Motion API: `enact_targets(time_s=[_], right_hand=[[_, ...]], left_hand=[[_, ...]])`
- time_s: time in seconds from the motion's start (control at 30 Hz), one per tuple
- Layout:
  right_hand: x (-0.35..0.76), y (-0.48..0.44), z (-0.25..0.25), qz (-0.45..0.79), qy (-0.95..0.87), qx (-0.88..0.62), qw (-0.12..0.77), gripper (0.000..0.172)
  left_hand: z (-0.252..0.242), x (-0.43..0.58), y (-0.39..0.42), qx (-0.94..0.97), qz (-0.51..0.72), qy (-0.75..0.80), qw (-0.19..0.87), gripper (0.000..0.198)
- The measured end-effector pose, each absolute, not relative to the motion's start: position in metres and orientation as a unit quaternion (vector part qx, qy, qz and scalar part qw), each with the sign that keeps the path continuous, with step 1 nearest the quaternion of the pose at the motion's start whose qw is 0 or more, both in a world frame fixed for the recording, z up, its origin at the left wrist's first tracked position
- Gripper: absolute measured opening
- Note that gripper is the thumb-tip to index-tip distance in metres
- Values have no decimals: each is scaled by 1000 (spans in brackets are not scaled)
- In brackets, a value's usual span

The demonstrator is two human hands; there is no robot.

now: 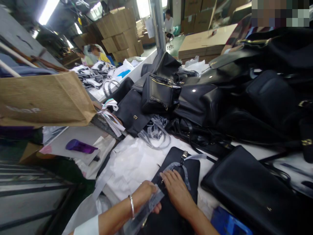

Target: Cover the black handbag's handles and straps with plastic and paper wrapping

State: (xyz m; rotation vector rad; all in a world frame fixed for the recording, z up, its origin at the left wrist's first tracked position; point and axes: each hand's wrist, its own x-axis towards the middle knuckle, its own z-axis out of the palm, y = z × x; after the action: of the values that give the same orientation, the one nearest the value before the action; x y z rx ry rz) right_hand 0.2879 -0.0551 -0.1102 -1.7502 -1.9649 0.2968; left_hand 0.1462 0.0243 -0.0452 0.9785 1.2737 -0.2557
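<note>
A flat black bag (178,163) lies on white sheets in front of me, with a metal clasp and a clear plastic-wrapped strap (182,164) across its top. My right hand (177,191) rests flat on the bag, fingers stretched toward the strap. My left hand (145,195), with a silver bangle on the wrist, is closed round a strip of clear plastic film (144,212) that runs down toward the lower edge of the view.
A large pile of black bags (244,98) fills the right and back of the table. A burlap tote (44,98) stands at left, with a purple tool (80,146) below it. Cardboard boxes (119,29) and other people are far behind.
</note>
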Motion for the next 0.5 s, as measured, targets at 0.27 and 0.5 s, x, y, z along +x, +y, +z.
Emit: enact_targets(time_s=[0.27, 0.5], right_hand=[[288, -48, -121, 146, -713, -639, 249, 21], [305, -54, -145, 123, -638, -719, 247, 41]], left_hand=[[-49, 172, 35, 447, -134, 582, 666, 44], [-72, 187, 41, 426, -165, 590, 666, 51]])
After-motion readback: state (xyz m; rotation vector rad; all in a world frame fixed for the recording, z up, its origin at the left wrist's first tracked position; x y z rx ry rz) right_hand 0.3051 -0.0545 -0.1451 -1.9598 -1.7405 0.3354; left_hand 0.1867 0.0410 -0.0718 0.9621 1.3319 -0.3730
